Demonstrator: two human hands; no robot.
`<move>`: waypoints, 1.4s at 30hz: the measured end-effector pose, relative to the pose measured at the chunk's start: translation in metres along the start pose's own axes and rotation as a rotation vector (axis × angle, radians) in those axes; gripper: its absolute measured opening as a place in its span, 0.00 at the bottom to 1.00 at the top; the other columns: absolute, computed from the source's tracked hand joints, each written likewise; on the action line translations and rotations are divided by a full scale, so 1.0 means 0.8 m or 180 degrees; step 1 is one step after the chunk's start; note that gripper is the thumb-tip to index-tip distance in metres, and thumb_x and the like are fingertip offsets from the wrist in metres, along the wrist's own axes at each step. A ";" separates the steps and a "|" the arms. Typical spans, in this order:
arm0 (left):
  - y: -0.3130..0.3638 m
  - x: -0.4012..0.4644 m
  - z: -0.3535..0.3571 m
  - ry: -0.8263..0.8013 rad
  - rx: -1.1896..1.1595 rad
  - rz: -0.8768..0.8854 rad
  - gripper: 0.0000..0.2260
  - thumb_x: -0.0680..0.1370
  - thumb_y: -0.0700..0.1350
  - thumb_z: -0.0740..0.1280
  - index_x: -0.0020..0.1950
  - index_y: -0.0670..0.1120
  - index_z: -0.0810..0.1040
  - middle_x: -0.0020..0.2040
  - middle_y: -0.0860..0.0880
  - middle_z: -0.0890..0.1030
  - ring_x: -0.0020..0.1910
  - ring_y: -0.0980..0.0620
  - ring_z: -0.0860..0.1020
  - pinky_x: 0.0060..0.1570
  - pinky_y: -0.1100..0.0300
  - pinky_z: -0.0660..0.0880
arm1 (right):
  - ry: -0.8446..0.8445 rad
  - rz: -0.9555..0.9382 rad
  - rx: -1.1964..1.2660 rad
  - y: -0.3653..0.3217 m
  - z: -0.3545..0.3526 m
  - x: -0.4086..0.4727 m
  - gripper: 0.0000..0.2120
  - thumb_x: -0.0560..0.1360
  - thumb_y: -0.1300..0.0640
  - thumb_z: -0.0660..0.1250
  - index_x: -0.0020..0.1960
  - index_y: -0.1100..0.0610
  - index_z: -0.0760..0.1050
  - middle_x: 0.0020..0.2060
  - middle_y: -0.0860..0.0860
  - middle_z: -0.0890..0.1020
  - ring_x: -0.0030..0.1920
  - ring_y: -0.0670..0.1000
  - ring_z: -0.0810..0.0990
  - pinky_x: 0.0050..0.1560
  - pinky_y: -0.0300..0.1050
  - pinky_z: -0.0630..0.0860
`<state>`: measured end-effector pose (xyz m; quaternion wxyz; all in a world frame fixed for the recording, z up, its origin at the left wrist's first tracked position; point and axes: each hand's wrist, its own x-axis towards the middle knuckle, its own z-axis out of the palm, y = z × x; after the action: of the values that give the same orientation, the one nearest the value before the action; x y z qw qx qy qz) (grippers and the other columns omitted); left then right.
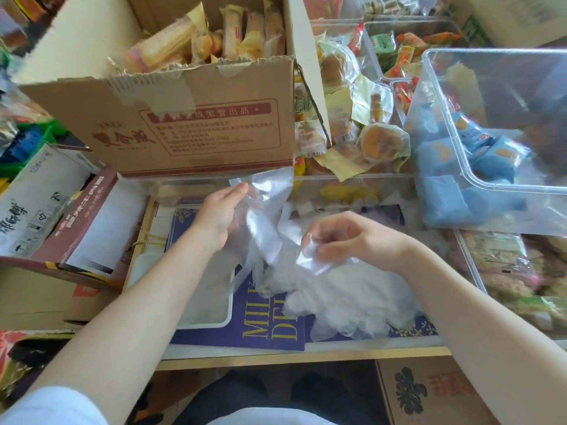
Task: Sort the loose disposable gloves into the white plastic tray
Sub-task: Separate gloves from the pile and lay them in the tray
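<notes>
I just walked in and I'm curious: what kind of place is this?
Probably a snack shop's stockroom or packing corner. An opened brown cardboard carton holds wrapped cakes, clear plastic bins hold packaged pastries, and thin transparent disposable gloves are piled in front.

Soft daylight falls on a crowded stockroom corner, where an open cardboard box of wrapped snacks stands beside clear plastic bins of packaged pastries.
</notes>
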<state>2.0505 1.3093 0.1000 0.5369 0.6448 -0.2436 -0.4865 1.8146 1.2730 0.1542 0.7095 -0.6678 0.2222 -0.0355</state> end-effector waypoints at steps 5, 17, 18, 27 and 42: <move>0.012 -0.014 0.022 -0.0504 -0.0121 0.0075 0.11 0.80 0.44 0.60 0.42 0.44 0.79 0.39 0.54 0.83 0.37 0.57 0.81 0.42 0.66 0.78 | -0.0305 0.0100 -0.0114 -0.017 0.002 0.000 0.06 0.70 0.64 0.67 0.39 0.55 0.76 0.29 0.42 0.77 0.31 0.41 0.73 0.34 0.31 0.68; 0.020 -0.059 0.060 -0.1349 0.0232 0.0213 0.08 0.76 0.45 0.63 0.48 0.46 0.82 0.42 0.53 0.84 0.43 0.59 0.79 0.45 0.67 0.74 | 0.2579 -0.0308 -0.1452 0.004 -0.015 0.024 0.08 0.70 0.58 0.73 0.35 0.52 0.75 0.62 0.40 0.72 0.71 0.48 0.62 0.71 0.50 0.53; 0.018 -0.059 0.061 -0.1324 0.0263 0.0205 0.09 0.76 0.46 0.64 0.49 0.46 0.82 0.44 0.51 0.84 0.45 0.57 0.79 0.47 0.65 0.74 | 0.2437 -0.0246 -0.1423 0.005 -0.016 0.025 0.08 0.71 0.57 0.72 0.36 0.53 0.75 0.59 0.42 0.76 0.70 0.48 0.64 0.73 0.53 0.48; 0.010 -0.065 0.062 -0.1289 0.0330 0.0084 0.14 0.81 0.49 0.57 0.54 0.45 0.81 0.50 0.47 0.84 0.51 0.52 0.80 0.56 0.59 0.74 | 0.2318 -0.0099 -0.1223 0.009 -0.008 0.018 0.13 0.71 0.56 0.72 0.33 0.53 0.70 0.31 0.46 0.74 0.36 0.45 0.70 0.40 0.43 0.67; 0.017 -0.068 0.040 -0.1351 0.1358 0.1159 0.04 0.77 0.42 0.64 0.44 0.47 0.76 0.36 0.60 0.81 0.38 0.62 0.77 0.46 0.67 0.71 | 0.1758 -0.0713 0.0733 0.034 -0.050 -0.004 0.31 0.55 0.46 0.81 0.55 0.42 0.72 0.58 0.50 0.75 0.52 0.50 0.77 0.53 0.46 0.76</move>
<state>2.0027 1.3363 0.1338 0.4055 0.5729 -0.5569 -0.4441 1.7907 1.2396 0.1288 0.6849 -0.5686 0.3261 -0.3183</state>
